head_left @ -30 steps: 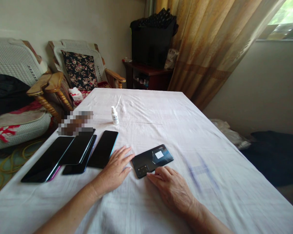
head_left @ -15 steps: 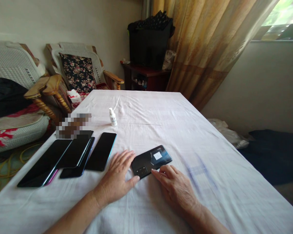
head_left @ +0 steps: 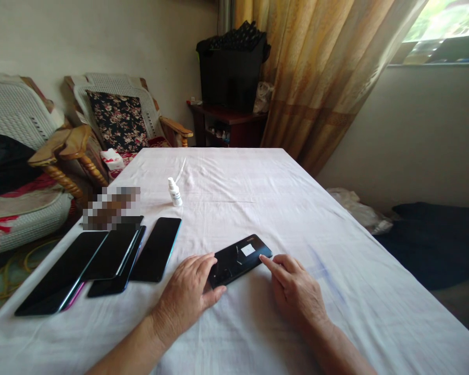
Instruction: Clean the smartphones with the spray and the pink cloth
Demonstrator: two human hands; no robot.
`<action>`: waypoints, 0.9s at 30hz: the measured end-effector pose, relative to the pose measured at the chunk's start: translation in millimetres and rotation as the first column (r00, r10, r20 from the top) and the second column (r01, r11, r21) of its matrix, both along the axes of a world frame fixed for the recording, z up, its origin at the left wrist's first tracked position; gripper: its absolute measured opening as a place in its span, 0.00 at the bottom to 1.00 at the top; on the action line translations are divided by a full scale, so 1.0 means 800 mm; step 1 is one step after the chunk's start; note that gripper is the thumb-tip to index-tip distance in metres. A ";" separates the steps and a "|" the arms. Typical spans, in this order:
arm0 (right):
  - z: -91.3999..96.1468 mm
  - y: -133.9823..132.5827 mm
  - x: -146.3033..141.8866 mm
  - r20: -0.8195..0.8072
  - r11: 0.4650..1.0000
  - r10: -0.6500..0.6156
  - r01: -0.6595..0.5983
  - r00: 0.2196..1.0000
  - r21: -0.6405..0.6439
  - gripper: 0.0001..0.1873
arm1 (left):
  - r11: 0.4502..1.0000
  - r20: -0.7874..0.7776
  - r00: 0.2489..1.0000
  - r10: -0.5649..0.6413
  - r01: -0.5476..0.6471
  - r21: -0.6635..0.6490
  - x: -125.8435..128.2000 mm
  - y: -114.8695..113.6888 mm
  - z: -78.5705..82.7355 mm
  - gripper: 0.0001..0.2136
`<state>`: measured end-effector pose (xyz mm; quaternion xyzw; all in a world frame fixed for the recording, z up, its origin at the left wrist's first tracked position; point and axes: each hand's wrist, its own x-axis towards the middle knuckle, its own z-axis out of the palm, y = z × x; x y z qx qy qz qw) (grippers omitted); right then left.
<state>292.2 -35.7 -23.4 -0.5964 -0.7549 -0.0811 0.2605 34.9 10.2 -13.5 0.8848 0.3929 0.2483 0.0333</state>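
Observation:
A black smartphone (head_left: 238,262) lies back up on the white cloth, tilted across in front of me, with a small white square label on its back. Around its left end my left hand (head_left: 187,289) is closed, fingers at the far edge and thumb at the near edge. My right hand (head_left: 297,289) rests by the other end, index finger stretched out with its tip at the phone's near right edge and the other fingers bent. It holds nothing I can see. Left of my left hand lies another phone (head_left: 158,247), screen up.
Several dark phones and a large tablet-like device (head_left: 60,276) overlap at the table's left. A small white spray bottle (head_left: 174,192) stands beyond them, near a pixelated patch. The cloth-covered table (head_left: 234,182) reaches toward wooden armchairs (head_left: 117,120) and a dark television (head_left: 229,78).
My right index finger has slid rightward along the phone to its right end. My left hand has closed in around the phone's left end. The whole view has shifted slightly.

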 end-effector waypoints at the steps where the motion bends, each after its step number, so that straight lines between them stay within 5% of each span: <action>1: 0.000 0.000 -0.001 -0.004 1.000 0.001 -0.001 1.000 0.022 0.22 | 1.000 0.010 1.000 -0.011 0.011 0.000 -0.001 0.001 0.002 0.16; 6: 0.005 0.002 -0.017 -0.021 0.990 0.089 -0.086 0.996 0.112 0.24 | 0.998 0.033 0.998 -0.052 0.053 -0.017 -0.002 0.006 0.013 0.13; 15: 0.020 0.000 -0.052 0.056 0.971 0.225 -0.229 0.973 0.074 0.27 | 0.999 0.047 0.998 -0.031 0.033 -0.027 -0.002 0.007 0.016 0.12; 27: 0.005 0.016 0.000 -0.005 0.992 0.007 -0.007 1.000 0.126 0.23 | 0.999 0.060 0.997 -0.046 0.047 -0.013 -0.003 0.008 0.014 0.14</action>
